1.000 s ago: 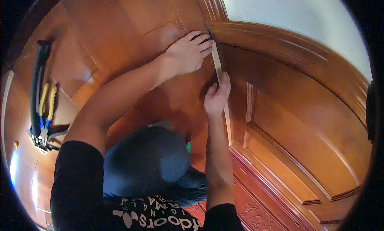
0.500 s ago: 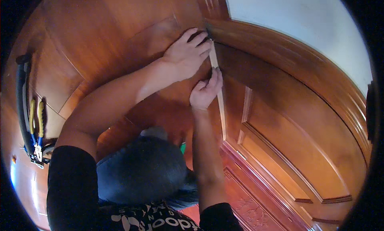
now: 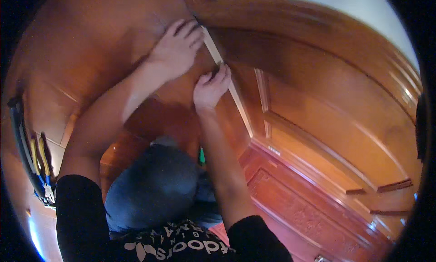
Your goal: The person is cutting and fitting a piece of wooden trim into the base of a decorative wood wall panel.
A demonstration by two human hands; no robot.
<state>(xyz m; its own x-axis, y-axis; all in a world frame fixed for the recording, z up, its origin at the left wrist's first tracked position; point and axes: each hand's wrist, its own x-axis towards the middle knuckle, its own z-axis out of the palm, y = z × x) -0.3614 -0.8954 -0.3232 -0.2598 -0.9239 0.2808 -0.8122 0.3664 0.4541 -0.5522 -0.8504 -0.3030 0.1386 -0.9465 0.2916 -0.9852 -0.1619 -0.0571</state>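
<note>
A long pale strip (image 3: 240, 103) runs along the corner where the brown wooden surface meets the panelled woodwork. My left hand (image 3: 177, 51) lies on the brown wooden surface (image 3: 104, 39) with its fingers spread, the tips close to the strip's upper end. Lower down, my right hand (image 3: 211, 88) rests its bent fingertips against the strip, thumb held apart from them. Whether the right fingertips press on the strip or hook its edge is hard to see.
Pliers with yellow-and-blue handles (image 3: 44, 156) lie at the left beside a long dark-handled tool (image 3: 20, 135). Panelled brown woodwork (image 3: 313, 94) fills the right, below a white wall (image 3: 354, 5). A carved reddish panel (image 3: 290, 198) stands lower right. My clothed knee (image 3: 154, 185) is below my hands.
The view has shifted, so both hands and the strip sit further left and higher in the picture. Both hands keep nearly the same places along the strip.
</note>
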